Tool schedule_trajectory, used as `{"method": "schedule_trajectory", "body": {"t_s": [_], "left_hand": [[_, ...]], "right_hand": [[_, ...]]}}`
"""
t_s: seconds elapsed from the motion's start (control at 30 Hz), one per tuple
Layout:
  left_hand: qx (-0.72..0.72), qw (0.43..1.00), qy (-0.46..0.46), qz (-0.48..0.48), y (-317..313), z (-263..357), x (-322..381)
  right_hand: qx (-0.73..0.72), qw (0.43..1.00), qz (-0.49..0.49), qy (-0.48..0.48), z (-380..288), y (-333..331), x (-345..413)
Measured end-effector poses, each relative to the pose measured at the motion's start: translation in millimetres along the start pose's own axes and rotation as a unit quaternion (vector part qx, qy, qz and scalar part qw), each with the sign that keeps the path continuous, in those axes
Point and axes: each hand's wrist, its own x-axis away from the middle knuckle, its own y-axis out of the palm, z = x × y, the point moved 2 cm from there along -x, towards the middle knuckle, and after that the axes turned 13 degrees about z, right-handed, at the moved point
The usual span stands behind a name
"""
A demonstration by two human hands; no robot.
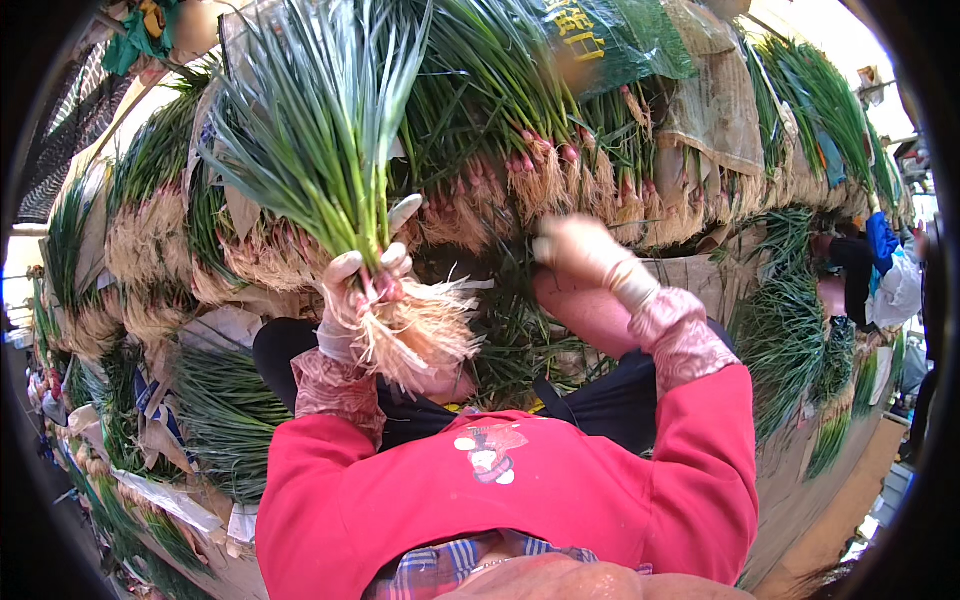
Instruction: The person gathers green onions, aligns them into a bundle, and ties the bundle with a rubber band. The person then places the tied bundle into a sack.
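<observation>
My left hand (342,292), in a pale glove, grips a bunch of spring onions (322,150) near the bulbs. The long green leaves fan up and away, and the pinkish bulbs (386,288) show between my fingers. Shaggy straw-coloured roots (420,330) hang out on the near side. To the right, above my bare knee, is my right hand (589,251), also gloved and blurred by motion. Its fingers are too smeared to show whether they hold anything. Just beyond it lies a row of bulbs and roots (544,176).
Heaped spring onions (154,210) curve across the far side, partly under a green printed sack (630,45) and brown sacking (709,97). Loose green leaves (517,330) litter the ground between my legs. More leaf piles lie left (232,412) and right (784,345). Another person (862,262) is at far right.
</observation>
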Motion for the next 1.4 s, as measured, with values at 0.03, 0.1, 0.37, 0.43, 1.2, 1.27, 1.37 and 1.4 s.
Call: {"method": "schedule_trajectory", "body": {"t_s": [0.03, 0.1, 0.37, 0.43, 1.2, 1.27, 1.37, 1.4], "left_hand": [[-0.045, 0.998, -0.023, 0.044, -3, -4, -4], [-0.006, 0.989, -0.105, 0.101, -7, -17, -9], [-0.031, 0.968, -0.219, 0.118, -38, -46, -24], [-0.05, 0.964, -0.209, 0.158, -41, -51, -24], [-0.085, 0.938, -0.214, 0.261, -29, -66, -14], [-0.009, 0.969, -0.162, 0.188, -13, -61, -14], [0.094, 0.988, -0.11, 0.051, 5, -39, -1], [0.078, 0.996, -0.048, 0.012, 9, -29, 3]], "right_hand": [[-0.096, 0.974, 0.206, 0.012, 8, -25, -16], [-0.015, 0.943, 0.311, 0.116, 14, -62, -55], [0.041, 0.958, 0.257, -0.12, -111, -51, 2], [-0.126, 0.97, 0.144, -0.153, -115, -38, 8], [-0.023, 0.963, 0.24, -0.124, -98, 28, -103], [-0.142, 0.887, 0.431, -0.084, -85, 28, -89], [-0.828, 0.446, 0.267, 0.211, -48, 37, -51], [-0.739, 0.614, 0.223, 0.166, -61, 42, -32]]}}
